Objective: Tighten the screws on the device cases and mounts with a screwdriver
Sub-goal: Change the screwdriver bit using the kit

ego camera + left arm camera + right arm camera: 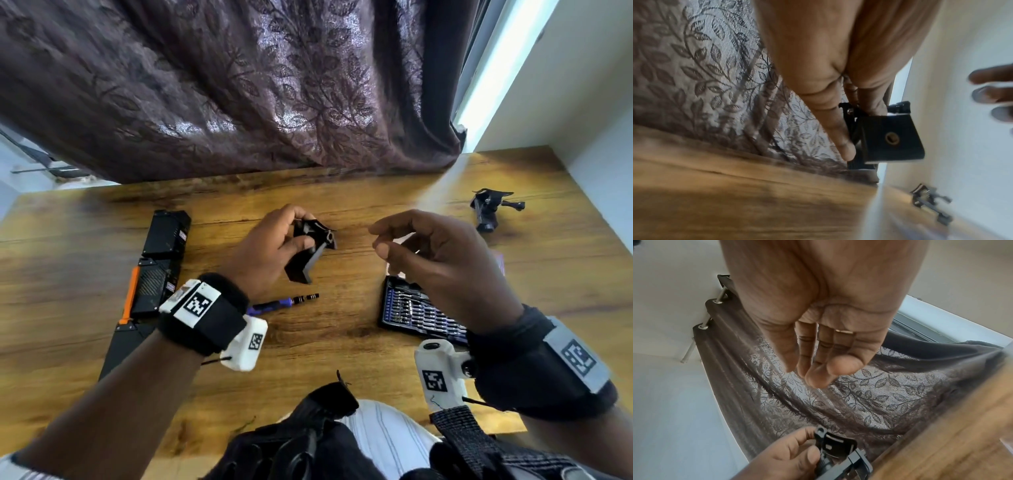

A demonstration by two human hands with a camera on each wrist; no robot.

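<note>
My left hand [297, 229] grips a black camera mount [310, 255] and holds it tilted just above the wooden table [325, 346]. In the left wrist view the fingers [838, 134] wrap the mount [890, 138], whose flat face shows a round threaded hole. My right hand [378, 238] hovers to the mount's right with loosely curled fingers; nothing shows in it. The right wrist view shows the right hand [818, 369] with its thumb near the fingertips, above the mount [838, 449]. A purple-handled screwdriver [284, 303] lies on the table below my left hand.
An open tray of screwdriver bits [421, 315] sits under my right wrist. A second black mount [489, 210] lies at the far right. Black device cases [168, 236], one with an orange edge [150, 284], lie at the left. A dark curtain [239, 85] hangs behind.
</note>
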